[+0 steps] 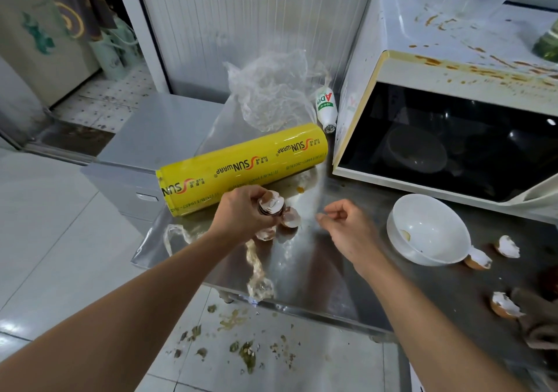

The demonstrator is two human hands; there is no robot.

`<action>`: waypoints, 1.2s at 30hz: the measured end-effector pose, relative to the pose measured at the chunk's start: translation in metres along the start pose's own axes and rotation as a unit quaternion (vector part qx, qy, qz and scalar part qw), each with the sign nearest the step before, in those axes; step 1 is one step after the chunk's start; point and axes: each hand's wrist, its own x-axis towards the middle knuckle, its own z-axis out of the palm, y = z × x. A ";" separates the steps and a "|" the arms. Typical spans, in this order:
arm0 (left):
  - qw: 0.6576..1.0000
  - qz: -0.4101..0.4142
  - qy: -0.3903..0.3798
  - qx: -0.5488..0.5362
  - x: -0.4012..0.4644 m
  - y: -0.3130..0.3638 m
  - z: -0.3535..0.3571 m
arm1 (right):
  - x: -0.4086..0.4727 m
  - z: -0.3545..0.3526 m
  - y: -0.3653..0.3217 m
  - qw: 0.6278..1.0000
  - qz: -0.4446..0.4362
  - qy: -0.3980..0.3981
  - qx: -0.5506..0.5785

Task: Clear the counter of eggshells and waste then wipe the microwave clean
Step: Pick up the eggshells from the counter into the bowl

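Low right of the frame, brown-and-white broken eggshell halves (505,304) lay on the steel bench (317,271). At centre, the left hand (241,210) clasped a stack of brittle shells (271,204), best cupped lightly; the right hand (347,225) hung loosely curled, empty. Beyond, upper right, sat the stained white microwave (453,59).

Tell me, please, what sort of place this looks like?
Probably a small, messy kitchen: a stained microwave on a steel counter, a cling-film roll, and eggshells beside a white bowl.
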 end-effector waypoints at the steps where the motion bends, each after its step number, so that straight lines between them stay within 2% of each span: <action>1: 1.000 0.005 -0.004 -0.003 0.001 0.002 0.005 | 0.001 0.000 0.001 1.000 -0.001 0.003 -0.004; 5: 1.000 0.024 -0.017 0.010 0.006 0.006 0.026 | 0.006 0.001 0.005 1.000 -0.003 0.003 -0.010; 12: 0.997 0.005 -0.051 0.064 0.010 0.003 0.046 | 0.007 0.000 0.013 1.000 -0.013 0.000 -0.019; 15: 0.996 0.008 -0.047 0.072 0.011 0.007 0.041 | 0.004 0.000 0.014 1.000 -0.010 0.004 -0.018; 20: 1.000 -0.007 -0.002 0.006 0.006 0.005 0.015 | -0.003 0.001 0.009 1.000 -0.009 -0.008 -0.012; 28: 0.996 -0.010 -0.049 0.070 -0.020 -0.017 0.006 | -0.016 0.007 0.002 1.000 -0.009 -0.010 -0.027; 36: 0.994 0.007 -0.053 0.092 -0.018 -0.020 0.012 | -0.023 0.007 0.008 1.000 0.010 -0.004 -0.003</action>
